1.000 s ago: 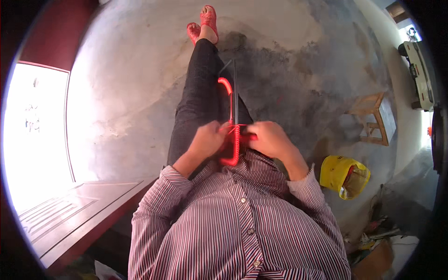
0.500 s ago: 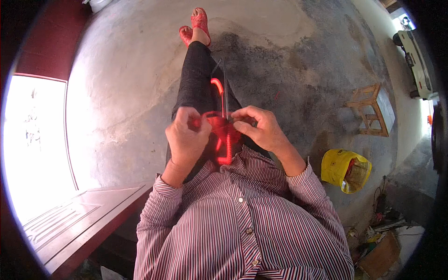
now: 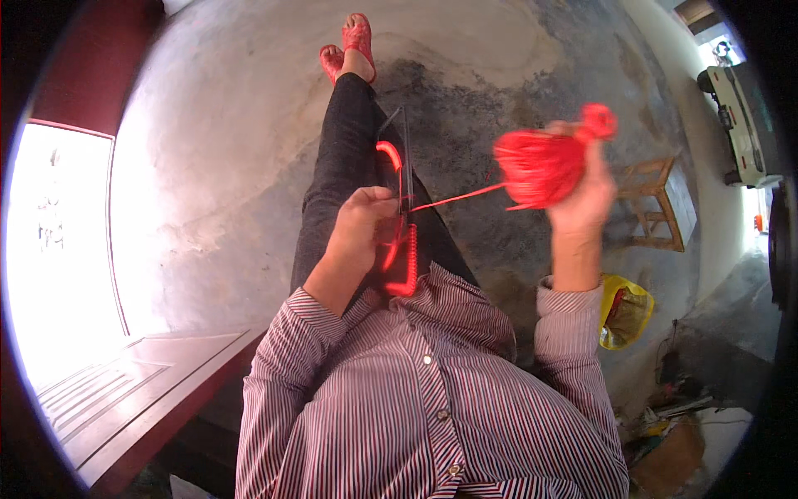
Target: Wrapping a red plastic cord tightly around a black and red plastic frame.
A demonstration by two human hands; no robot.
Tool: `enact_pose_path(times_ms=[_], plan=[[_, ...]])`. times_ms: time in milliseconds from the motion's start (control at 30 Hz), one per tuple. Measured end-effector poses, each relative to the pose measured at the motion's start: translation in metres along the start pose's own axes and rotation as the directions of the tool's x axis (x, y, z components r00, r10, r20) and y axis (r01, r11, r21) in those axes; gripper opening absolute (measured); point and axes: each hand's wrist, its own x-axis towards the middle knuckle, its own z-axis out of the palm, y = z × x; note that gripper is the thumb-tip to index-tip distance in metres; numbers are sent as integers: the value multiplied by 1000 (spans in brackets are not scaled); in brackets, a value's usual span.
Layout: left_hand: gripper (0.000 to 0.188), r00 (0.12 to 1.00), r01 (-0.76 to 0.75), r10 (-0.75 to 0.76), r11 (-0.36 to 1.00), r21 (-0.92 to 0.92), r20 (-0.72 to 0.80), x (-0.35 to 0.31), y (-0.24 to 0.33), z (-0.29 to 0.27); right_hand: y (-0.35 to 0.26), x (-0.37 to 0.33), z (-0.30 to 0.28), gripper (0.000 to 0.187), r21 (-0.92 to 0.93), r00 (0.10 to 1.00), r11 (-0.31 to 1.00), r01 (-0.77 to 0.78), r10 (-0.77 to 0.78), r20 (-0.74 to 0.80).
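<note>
The dark frame (image 3: 406, 158) is held by the left grip (image 3: 362, 229), its fingers closed on it at about mid-length; whether cord is pinched there as well cannot be told. Beyond that grip, the frame is extended over the dark trousers (image 3: 332, 162), with a smooth red curve (image 3: 389, 153) beside its far part. On the near side of the grip, coiled red wrapping (image 3: 412, 254) is seen along one bar, as far as the corner.

A bundle of red cord (image 3: 539, 169) is clasped in the right grip (image 3: 584, 191), which is raised well apart from the left (its outline is blurred). Between the two grips a single strand (image 3: 459, 198) is stretched nearly straight to the frame.

The step in hand is judged to be the tightening of a turn of cord against the bar. For the next move, tension would need to be maintained by the right grip, the frame steadied by the left, and the bundle guided around the bar without the far curve being snagged or finished coils being loosened.
</note>
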Motion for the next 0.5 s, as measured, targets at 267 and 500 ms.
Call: enact_pose_path(times_ms=[267, 500], plan=[[28, 974, -228, 222, 949, 217, 49, -4, -9, 13, 0, -4, -72, 25, 20, 985, 985, -172, 173, -9], [29, 997, 18, -16, 999, 31, -71, -7, -8, 24, 109, -51, -11, 17, -696, 785, 547, -464, 618, -38]])
